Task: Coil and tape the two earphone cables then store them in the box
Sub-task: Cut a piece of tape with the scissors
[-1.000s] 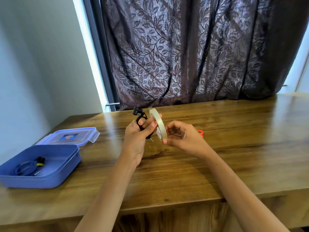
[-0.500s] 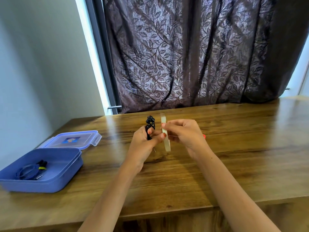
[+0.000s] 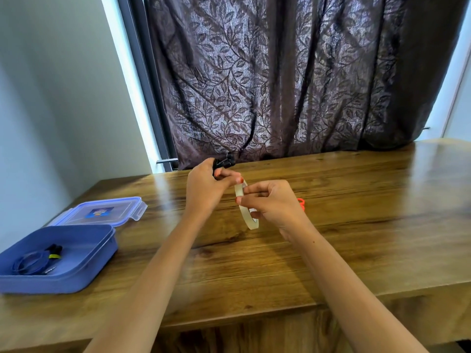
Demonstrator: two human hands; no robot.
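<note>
The black earphone coil [image 3: 224, 163] sits just up-left of the tape roll [image 3: 249, 215], bunched tight in my left hand [image 3: 205, 192]. My right hand [image 3: 274, 203] pinches the roll itself. I'd pull a short strip taut across the coil's waist; the free end is too faint for me to spot. Far left of the roll, the box [image 3: 63, 284] holds the blue earphone [image 3: 30, 262].

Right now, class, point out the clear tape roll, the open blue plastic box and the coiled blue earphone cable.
clear tape roll [image 3: 249, 221]: head view, lower rim of the ring.
open blue plastic box [image 3: 51, 285]: head view, front wall.
coiled blue earphone cable [image 3: 33, 261]: head view, coil's strands.
</note>
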